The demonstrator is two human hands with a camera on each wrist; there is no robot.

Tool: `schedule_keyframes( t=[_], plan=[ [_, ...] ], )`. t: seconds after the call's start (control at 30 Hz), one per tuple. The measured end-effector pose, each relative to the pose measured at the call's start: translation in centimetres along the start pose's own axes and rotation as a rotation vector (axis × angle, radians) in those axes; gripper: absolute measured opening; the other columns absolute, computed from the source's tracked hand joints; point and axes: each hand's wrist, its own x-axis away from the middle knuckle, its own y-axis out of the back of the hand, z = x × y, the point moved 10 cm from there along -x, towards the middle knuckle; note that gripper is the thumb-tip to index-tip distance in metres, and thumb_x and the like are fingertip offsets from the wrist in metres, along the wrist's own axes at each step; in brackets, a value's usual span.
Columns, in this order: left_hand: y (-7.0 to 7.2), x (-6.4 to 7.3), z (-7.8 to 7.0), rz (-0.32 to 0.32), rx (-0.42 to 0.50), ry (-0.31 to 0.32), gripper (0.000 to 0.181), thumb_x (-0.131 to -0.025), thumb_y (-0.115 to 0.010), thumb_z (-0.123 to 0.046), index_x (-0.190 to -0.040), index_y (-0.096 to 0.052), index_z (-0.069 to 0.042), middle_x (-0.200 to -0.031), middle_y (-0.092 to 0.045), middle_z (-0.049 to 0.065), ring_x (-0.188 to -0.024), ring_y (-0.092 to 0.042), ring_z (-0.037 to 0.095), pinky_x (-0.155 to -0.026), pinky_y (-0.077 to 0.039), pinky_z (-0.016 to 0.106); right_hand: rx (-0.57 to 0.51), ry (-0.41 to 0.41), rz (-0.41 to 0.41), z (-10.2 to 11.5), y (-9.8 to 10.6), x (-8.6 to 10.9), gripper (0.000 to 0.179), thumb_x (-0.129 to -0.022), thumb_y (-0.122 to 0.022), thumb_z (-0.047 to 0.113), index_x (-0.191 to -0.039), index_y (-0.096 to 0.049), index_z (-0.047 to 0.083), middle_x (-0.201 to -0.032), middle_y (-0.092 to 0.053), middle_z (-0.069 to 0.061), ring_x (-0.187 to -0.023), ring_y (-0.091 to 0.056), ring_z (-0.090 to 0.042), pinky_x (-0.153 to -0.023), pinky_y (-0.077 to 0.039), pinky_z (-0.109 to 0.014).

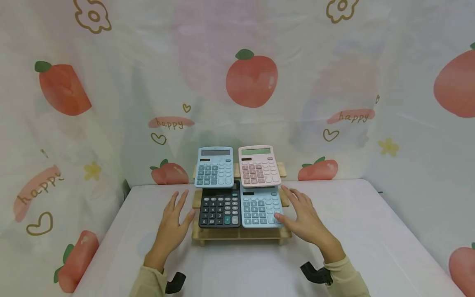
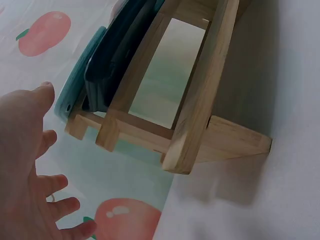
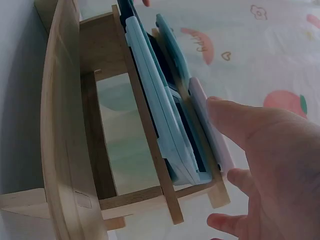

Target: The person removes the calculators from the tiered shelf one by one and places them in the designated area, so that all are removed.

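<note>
A tiered wooden rack (image 1: 241, 234) bears calculators in two rows. In the upper row a blue calculator (image 1: 214, 167) stands left of a pink calculator (image 1: 259, 166). Below them, a black calculator (image 1: 219, 208) sits beside another blue calculator (image 1: 262, 208). Left of the rack, my left hand (image 1: 173, 227) is held up with its fingers spread and nothing in it. My right hand (image 1: 306, 216) is at the rack's right side, fingers extended. Its thumb overlaps the lower blue calculator's right edge in the head view; whether it touches, I cannot tell.
The rack stands on a white-covered table (image 1: 237, 268), close to a patterned cloth backdrop (image 1: 208, 82) printed with fruit and "happy". Cloth walls also rise on the left and right. A black strap piece (image 1: 316, 273) sticks out from each wrist.
</note>
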Motion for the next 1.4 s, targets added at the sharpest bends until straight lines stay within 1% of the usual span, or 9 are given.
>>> schedule_keyframes(
  t=[0.17, 0.33, 0.47, 0.6, 0.8, 1.03, 1.2, 1.3, 1.4],
  plan=[
    [-0.5, -0.7, -0.2, -0.024, 0.099, -0.014, 0.061, -0.104, -0.055, -0.037, -0.159, -0.034, -0.024, -0.167, -0.023, 0.018, -0.152, -0.023, 0.047, -0.111, -0.027, 0.074, -0.030, -0.008, 0.026, 0.1, -0.3, -0.1, 0.082, -0.093, -0.067, 0.048, -0.160, -0.029, 0.020, -0.159, -0.033, -0.026, -0.145, -0.026, -0.051, -0.105, -0.029, -0.078],
    [-1.1, -1.4, -0.6, -0.053, 0.176, -0.053, 0.055, -0.105, -0.055, -0.032, -0.156, -0.041, -0.017, -0.162, -0.030, 0.023, -0.146, -0.034, 0.048, -0.111, -0.030, 0.073, -0.044, -0.014, 0.031, 0.1, -0.4, 0.0, 0.081, -0.093, -0.066, 0.047, -0.160, -0.030, 0.019, -0.158, -0.034, -0.027, -0.145, -0.027, -0.050, -0.104, -0.032, -0.077],
    [-1.4, -1.6, -0.9, -0.090, 0.233, -0.097, 0.051, -0.105, -0.055, -0.026, -0.153, -0.046, -0.011, -0.157, -0.037, 0.025, -0.139, -0.043, 0.048, -0.108, -0.036, 0.070, -0.057, -0.027, 0.042, 0.1, -0.5, 0.0, 0.079, -0.094, -0.064, 0.049, -0.160, -0.032, 0.020, -0.159, -0.033, -0.027, -0.146, -0.026, -0.049, -0.103, -0.034, -0.077],
    [-1.6, -1.8, -0.9, -0.124, 0.283, -0.117, 0.046, -0.105, -0.053, -0.017, -0.149, -0.049, -0.006, -0.154, -0.041, 0.026, -0.136, -0.047, 0.047, -0.102, -0.043, 0.065, -0.079, -0.013, 0.033, 0.2, -0.5, 0.0, 0.074, -0.095, -0.064, 0.049, -0.157, -0.037, 0.019, -0.159, -0.034, -0.025, -0.145, -0.027, -0.047, -0.103, -0.035, -0.076],
    [-2.4, -2.2, -0.4, -0.117, 0.325, -0.092, 0.043, -0.105, -0.051, -0.010, -0.147, -0.052, -0.003, -0.154, -0.043, 0.023, -0.137, -0.047, 0.043, -0.098, -0.045, 0.059, -0.110, 0.013, 0.016, 0.4, -0.4, 0.1, 0.065, -0.095, -0.065, 0.045, -0.152, -0.046, 0.019, -0.156, -0.039, -0.025, -0.142, -0.031, -0.047, -0.102, -0.036, -0.075],
    [-3.2, -2.5, -0.3, -0.124, 0.374, -0.069, 0.040, -0.102, -0.053, -0.004, -0.141, -0.058, 0.000, -0.152, -0.047, 0.021, -0.133, -0.052, 0.041, -0.098, -0.045, 0.053, -0.129, -0.002, 0.026, 0.1, -0.6, 0.1, 0.058, -0.096, -0.064, 0.043, -0.147, -0.054, 0.018, -0.149, -0.047, -0.023, -0.139, -0.037, -0.046, -0.103, -0.038, -0.072],
    [-3.4, -2.5, -0.1, -0.127, 0.381, -0.059, 0.039, -0.102, -0.053, -0.005, -0.140, -0.058, 0.000, -0.152, -0.047, 0.021, -0.133, -0.052, 0.042, -0.099, -0.045, 0.056, -0.132, -0.005, 0.021, -0.2, -0.7, 0.2, 0.055, -0.096, -0.064, 0.043, -0.146, -0.055, 0.018, -0.146, -0.050, -0.020, -0.138, -0.039, -0.043, -0.102, -0.039, -0.069],
    [-3.4, -2.4, 0.1, -0.126, 0.380, -0.051, 0.039, -0.103, -0.053, -0.006, -0.141, -0.058, -0.001, -0.154, -0.046, 0.020, -0.134, -0.051, 0.041, -0.100, -0.044, 0.057, -0.137, -0.002, 0.017, -0.2, -0.8, 0.2, 0.054, -0.096, -0.064, 0.041, -0.145, -0.056, 0.018, -0.140, -0.055, -0.017, -0.131, -0.044, -0.039, -0.099, -0.044, -0.061],
    [-3.3, -2.4, 0.2, -0.124, 0.375, -0.050, 0.039, -0.103, -0.052, -0.006, -0.142, -0.057, -0.001, -0.154, -0.045, 0.020, -0.135, -0.051, 0.041, -0.100, -0.044, 0.056, -0.166, 0.007, 0.021, -0.2, -0.9, 0.0, 0.054, -0.096, -0.066, 0.037, -0.144, -0.057, 0.015, -0.123, -0.062, -0.012, -0.113, -0.052, -0.030, -0.089, -0.047, -0.047]
  ],
)
